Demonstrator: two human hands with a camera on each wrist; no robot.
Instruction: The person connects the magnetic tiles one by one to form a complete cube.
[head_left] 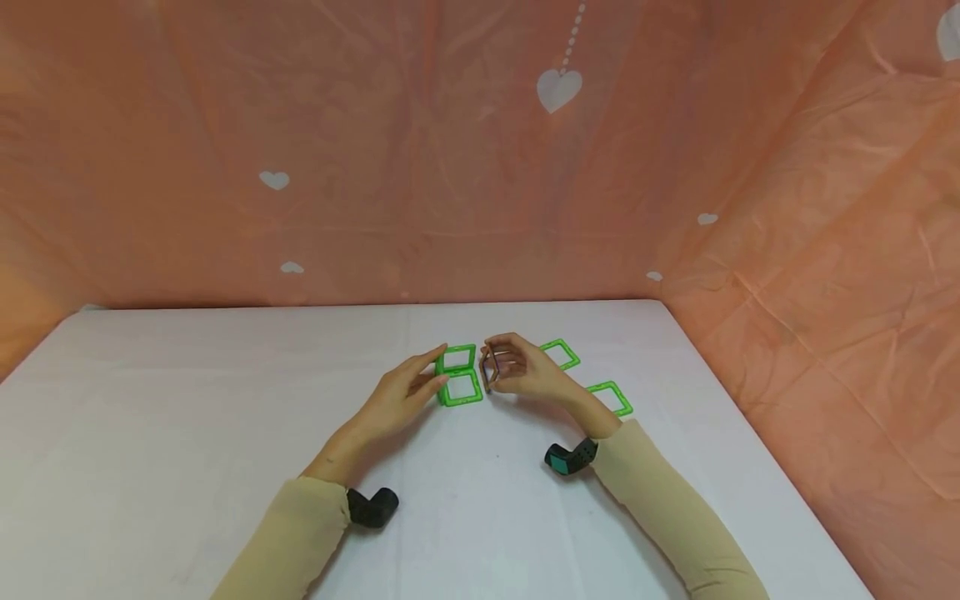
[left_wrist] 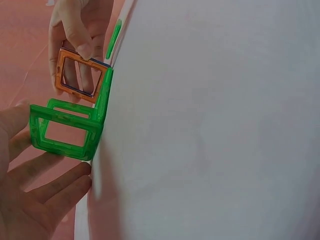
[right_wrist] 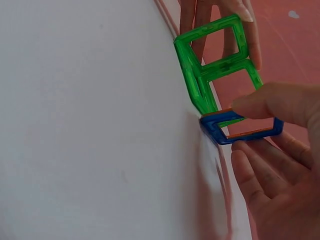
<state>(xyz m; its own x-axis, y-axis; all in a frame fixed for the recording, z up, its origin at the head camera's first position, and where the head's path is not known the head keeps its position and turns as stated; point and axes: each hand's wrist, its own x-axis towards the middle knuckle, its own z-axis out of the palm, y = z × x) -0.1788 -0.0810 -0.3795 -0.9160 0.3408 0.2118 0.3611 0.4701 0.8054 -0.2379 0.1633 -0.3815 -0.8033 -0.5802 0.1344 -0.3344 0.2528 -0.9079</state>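
Green square magnetic tiles (head_left: 459, 371), joined edge to edge, form a small angled structure on the white table. My left hand (head_left: 393, 400) holds it at its left side, thumb and fingers on the upright tile's edges. My right hand (head_left: 528, 371) pinches an orange magnetic tile (left_wrist: 77, 94) and a blue magnetic tile (right_wrist: 250, 136) lying face to face, thumb on one side and fingers on the other. That pair stands upright at the structure's right end. In the left wrist view its edge meets a green tile; whether they are attached, I cannot tell.
Two loose green tiles lie flat right of my right hand, one farther back (head_left: 572, 351) and one beside the wrist (head_left: 623, 397). The white table (head_left: 187, 417) meets a pink curtain (head_left: 420, 167) with white hearts behind and on the right.
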